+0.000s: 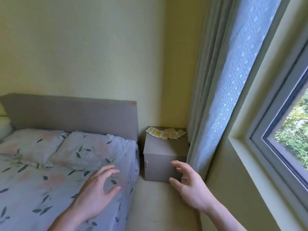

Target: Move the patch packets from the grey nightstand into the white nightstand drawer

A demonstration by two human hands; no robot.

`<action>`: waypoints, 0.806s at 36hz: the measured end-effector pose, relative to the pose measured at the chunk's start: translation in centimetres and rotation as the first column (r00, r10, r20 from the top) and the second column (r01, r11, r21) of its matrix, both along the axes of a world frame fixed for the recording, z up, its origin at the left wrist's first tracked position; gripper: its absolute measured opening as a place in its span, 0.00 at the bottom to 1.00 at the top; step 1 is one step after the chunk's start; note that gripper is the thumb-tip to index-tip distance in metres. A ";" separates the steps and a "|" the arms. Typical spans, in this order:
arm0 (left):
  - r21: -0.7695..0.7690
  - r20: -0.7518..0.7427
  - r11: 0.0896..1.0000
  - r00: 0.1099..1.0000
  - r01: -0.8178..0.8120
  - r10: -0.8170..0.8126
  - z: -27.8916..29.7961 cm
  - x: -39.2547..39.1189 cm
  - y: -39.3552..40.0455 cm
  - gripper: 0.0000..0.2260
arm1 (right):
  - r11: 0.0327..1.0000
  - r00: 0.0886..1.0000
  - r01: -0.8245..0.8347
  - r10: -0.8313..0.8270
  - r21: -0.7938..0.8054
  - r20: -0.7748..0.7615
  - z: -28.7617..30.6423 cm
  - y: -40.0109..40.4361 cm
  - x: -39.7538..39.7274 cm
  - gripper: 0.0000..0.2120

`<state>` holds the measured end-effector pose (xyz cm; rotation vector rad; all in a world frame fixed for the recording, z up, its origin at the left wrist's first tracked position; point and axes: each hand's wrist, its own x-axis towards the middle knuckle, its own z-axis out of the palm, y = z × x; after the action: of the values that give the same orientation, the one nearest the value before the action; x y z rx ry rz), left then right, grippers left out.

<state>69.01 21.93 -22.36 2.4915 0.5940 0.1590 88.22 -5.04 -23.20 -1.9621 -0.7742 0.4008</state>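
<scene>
Several yellow and white patch packets [165,133] lie fanned out on the far part of the grey nightstand [162,152], which stands in the corner between the bed and the curtain. My left hand [98,190] hovers over the bed's corner with fingers spread and holds nothing. In front of the nightstand's lower right corner, my right hand [190,185] is raised with fingers spread, also holding nothing. Both hands are well short of the packets. No white nightstand is in view.
A bed [50,172] with floral sheets, two pillows and a grey headboard [71,112] fills the left. A long curtain [221,97] hangs right of the nightstand, beside a window [286,130]. A small knob [146,162] sits on the nightstand's front. Bare floor [155,205] lies between bed and wall.
</scene>
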 end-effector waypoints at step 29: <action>-0.197 -0.157 0.968 0.970 0.155 -0.187 -11.5 51.0 20.9 0.16 | 0.959 0.937 0.235 -0.267 -0.158 -0.226 -11.3 18.0 42.9 0.23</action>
<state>120.03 42.79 -33.84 2.3766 0.4376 -0.1756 131.10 13.00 -34.46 -2.0510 -0.3400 0.5374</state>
